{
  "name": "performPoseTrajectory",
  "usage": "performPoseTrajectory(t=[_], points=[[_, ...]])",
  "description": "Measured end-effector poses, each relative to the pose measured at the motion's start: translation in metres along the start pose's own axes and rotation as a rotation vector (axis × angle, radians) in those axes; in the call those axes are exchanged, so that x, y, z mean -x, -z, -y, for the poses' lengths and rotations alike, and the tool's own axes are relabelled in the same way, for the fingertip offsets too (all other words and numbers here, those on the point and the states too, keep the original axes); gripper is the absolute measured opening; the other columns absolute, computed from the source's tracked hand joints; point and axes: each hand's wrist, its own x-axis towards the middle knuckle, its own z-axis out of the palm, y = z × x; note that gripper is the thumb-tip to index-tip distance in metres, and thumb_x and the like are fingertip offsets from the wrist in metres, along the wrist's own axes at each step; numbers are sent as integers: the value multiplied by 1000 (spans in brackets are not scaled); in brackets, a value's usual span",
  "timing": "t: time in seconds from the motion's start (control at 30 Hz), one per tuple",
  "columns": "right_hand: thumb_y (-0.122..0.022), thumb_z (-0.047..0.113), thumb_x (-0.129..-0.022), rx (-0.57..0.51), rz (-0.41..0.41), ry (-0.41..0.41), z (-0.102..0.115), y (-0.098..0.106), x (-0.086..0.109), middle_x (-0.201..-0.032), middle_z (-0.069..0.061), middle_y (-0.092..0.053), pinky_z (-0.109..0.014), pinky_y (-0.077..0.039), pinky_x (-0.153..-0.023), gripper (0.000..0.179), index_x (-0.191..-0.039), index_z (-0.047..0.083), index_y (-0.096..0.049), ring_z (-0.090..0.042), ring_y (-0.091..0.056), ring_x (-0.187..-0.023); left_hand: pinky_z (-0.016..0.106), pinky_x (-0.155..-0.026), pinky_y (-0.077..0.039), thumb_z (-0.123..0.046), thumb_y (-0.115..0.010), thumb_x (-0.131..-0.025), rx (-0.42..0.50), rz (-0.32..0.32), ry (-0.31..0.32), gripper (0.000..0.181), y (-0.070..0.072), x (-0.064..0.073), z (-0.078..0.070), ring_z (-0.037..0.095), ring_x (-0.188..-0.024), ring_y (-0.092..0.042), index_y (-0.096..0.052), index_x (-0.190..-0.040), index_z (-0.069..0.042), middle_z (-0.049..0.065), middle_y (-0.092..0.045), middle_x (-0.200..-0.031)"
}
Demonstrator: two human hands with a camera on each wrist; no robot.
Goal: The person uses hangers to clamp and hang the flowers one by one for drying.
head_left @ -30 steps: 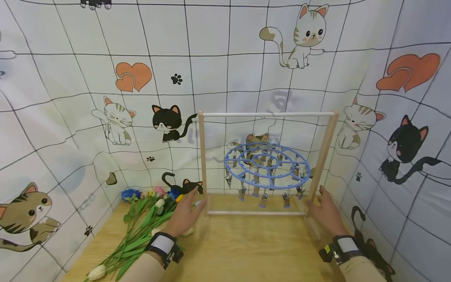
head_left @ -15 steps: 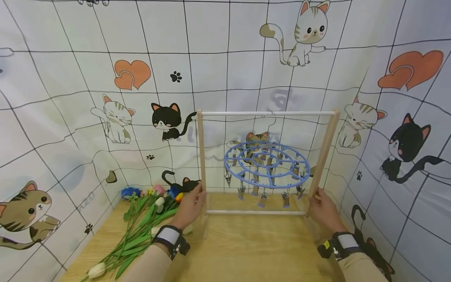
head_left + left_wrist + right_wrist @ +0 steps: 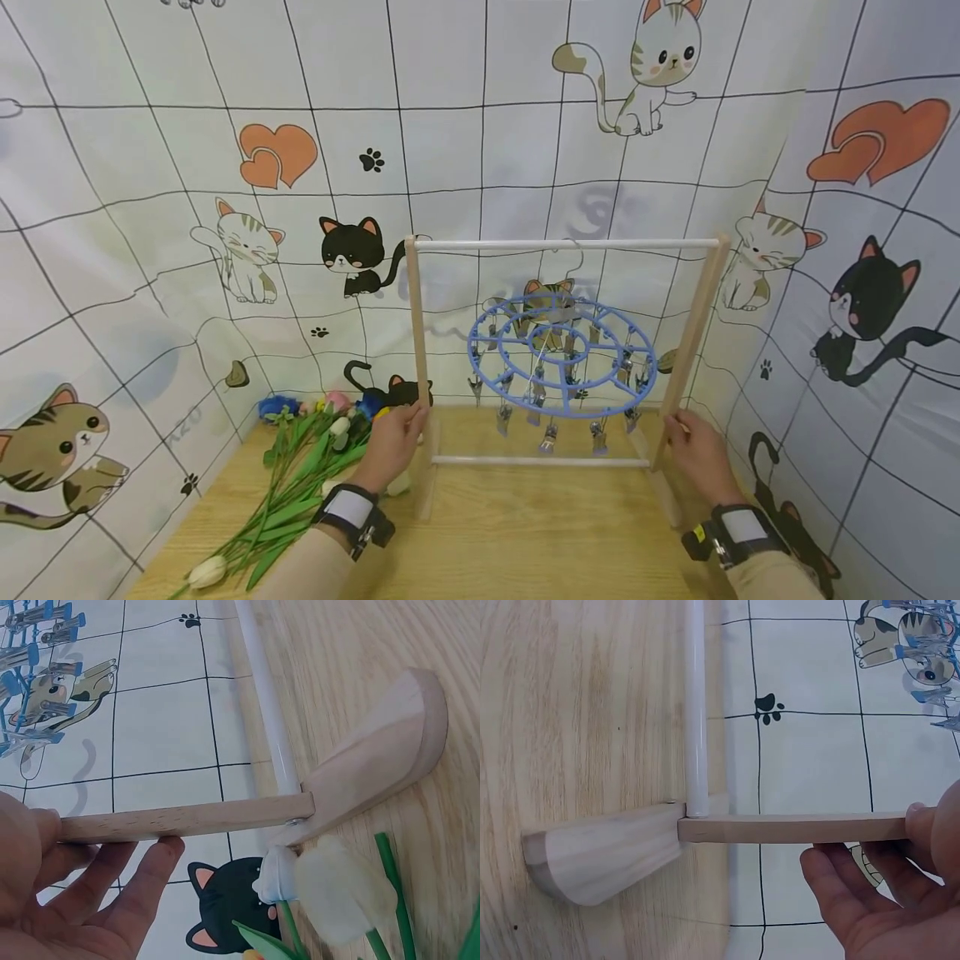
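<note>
A small wooden garment rack (image 3: 417, 333) with white crossbars (image 3: 567, 245) stands on the table. From its top bar hangs a round blue clip hanger (image 3: 562, 408), its small clips (image 3: 549, 437) dangling below the rings. My left hand (image 3: 392, 446) pinches the lower part of the left post (image 3: 187, 819) between thumb and fingers. On the other side, my right hand (image 3: 699, 450) holds the right post (image 3: 802, 828) the same way, at about equal height. Both angled wooden feet (image 3: 375, 750) show in the wrist views, close over the tabletop.
Artificial flowers (image 3: 300, 483) with green stems lie left of the rack, and white tulip heads (image 3: 341, 889) lie right by its left foot. Behind and around the wooden table (image 3: 540, 542) hangs a white cat-print cloth (image 3: 480, 150).
Both hands have closed in from beside the posts and taken hold of them. The rack has shifted slightly toward me and left, and the clip hanger has tilted and swung.
</note>
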Motion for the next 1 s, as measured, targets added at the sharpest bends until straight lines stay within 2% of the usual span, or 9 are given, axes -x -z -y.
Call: performPoseTrajectory(t=[0.13,0.2,0.27,0.37,0.4,0.53,0.63,0.83,1.0], points=[[-51,10,-107,11,-5,7,5,3,8,-101,-25,-65,-29,-53,-53,17,-106,-3,-62,-43,-69,-88,28,-58,-54,-15,-62,-103,-17,-6,-22,20,4,9,1,13,-74,-67,-73,-114,-3,6,-71,-96],[-52,10,-107,16,1,7,7,4,13,-101,-25,-65,-28,-52,-52,17,-106,-3,-62,-41,-69,-87,29,-60,-54,-18,-61,-104,-36,8,-5,16,7,14,1,12,-74,-65,-74,-109,-11,0,-68,-89],[-53,10,-106,16,9,-2,9,6,17,-101,-24,-65,-29,-51,-50,17,-105,-3,-63,-41,-69,-85,30,-63,-56,-20,-60,-104,-33,22,17,15,10,19,0,12,-78,-66,-73,-108,-16,-3,-68,-91],[-52,12,-107,13,34,-28,12,8,24,-102,-25,-65,-33,-55,-53,20,-108,-4,-64,-41,-69,-86,31,-68,-58,-23,-58,-105,-7,47,54,13,16,28,-2,10,-83,-68,-71,-104,-21,-4,-69,-95],[-51,12,-107,5,45,-39,13,9,26,-103,-26,-65,-36,-57,-56,21,-110,-5,-64,-41,-70,-87,31,-70,-58,-24,-58,-105,6,47,63,14,18,30,-3,10,-86,-68,-72,-109,-23,-4,-70,-98],[-51,15,-108,-21,79,-70,17,11,33,-109,-29,-65,-43,-60,-66,27,-121,-6,-63,-42,-70,-90,31,-69,-58,-21,-61,-104,23,35,66,14,26,39,-7,8,-81,-67,-73,-111,-19,-3,-71,-92],[-52,15,-107,-35,82,-70,20,11,37,-109,-29,-65,-42,-60,-67,27,-122,-6,-64,-40,-70,-89,31,-67,-58,-20,-61,-103,14,33,60,12,33,44,-8,9,-78,-67,-73,-106,-16,-1,-70,-89],[-54,12,-106,-85,76,-65,29,10,40,-110,-27,-66,-34,-60,-68,25,-121,-5,-65,-40,-70,-91,28,-73,-58,-25,-58,-105,31,75,118,13,47,51,-9,8,-85,-68,-70,-109,-26,0,-71,-98],[-54,13,-106,-120,87,-58,32,11,41,-111,-26,-65,-32,-59,-70,26,-122,-5,-64,-40,-70,-93,30,-75,-59,-26,-57,-106,47,91,130,16,54,52,-11,9,-89,-69,-69,-116,-26,-2,-71,-102]])
